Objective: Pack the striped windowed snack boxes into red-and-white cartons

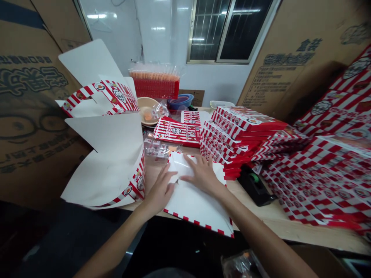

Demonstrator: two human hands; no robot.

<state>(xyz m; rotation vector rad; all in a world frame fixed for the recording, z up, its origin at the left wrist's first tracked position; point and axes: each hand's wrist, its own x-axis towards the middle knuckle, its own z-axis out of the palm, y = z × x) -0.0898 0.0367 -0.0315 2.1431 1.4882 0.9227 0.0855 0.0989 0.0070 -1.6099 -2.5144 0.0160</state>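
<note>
A flat white box blank (199, 204) with a red-and-white striped edge lies on the wooden table (290, 227) in front of me, its near edge overhanging. My left hand (159, 189) rests on its left side with fingers stretched toward the middle fold. My right hand (203, 173) lies flat on the upper part, fingers spread. Neither hand holds anything.
Folded red-and-white striped boxes stand stacked at the centre right (234, 131) and far right (327, 162). Half-formed open cartons (110, 154) pile up at left. A black tape dispenser (256, 185), a bowl (146, 110), small packets (158, 146) and big cardboard cases (29, 116) surround the table.
</note>
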